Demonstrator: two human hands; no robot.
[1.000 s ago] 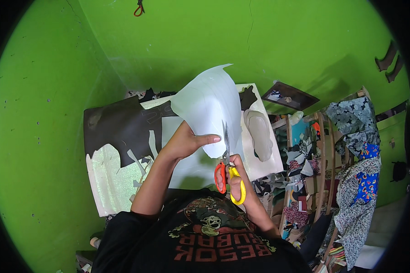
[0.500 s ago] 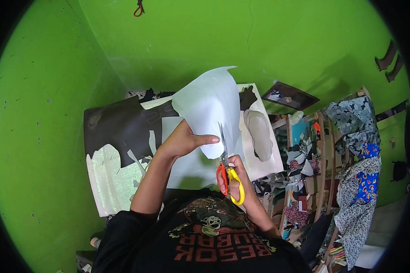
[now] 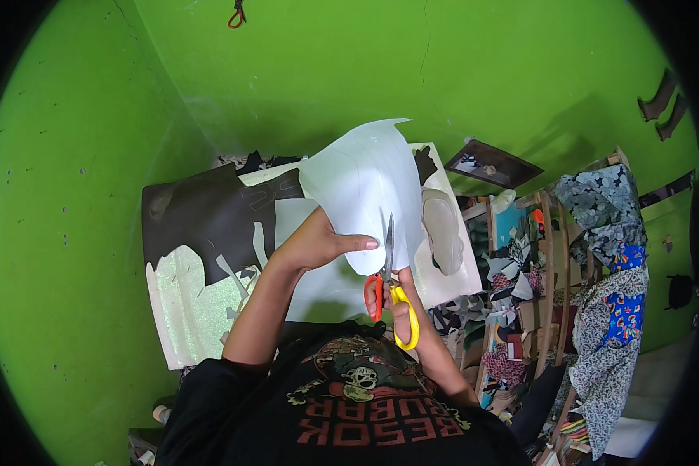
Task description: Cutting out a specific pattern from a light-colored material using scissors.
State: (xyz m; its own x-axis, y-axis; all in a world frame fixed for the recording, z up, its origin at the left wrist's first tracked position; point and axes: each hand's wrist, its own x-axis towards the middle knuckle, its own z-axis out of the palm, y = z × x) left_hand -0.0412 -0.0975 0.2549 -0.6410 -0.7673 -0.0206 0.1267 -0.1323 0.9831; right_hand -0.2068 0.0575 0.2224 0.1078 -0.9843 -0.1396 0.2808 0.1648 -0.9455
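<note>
My left hand [image 3: 318, 242] grips a large pale sheet [image 3: 365, 182] by its lower left part and holds it up above the work board. My right hand [image 3: 392, 299] holds scissors [image 3: 390, 289] with one orange and one yellow handle. Their blades point up into the sheet's lower edge, just right of my left thumb. The sheet curls at its top and hides part of the board behind it.
A pale work board [image 3: 202, 311] lies below, with a big dark leather piece [image 3: 210, 217] on its left and a shoe-sole shaped form [image 3: 443, 229] at its right. Green walls stand all around. Shelves with patterned cloth and scraps [image 3: 567, 295] fill the right side.
The scissors have moved a little further up into the sheet. The sheet has shifted slightly in my left hand; my hands stay almost in place.
</note>
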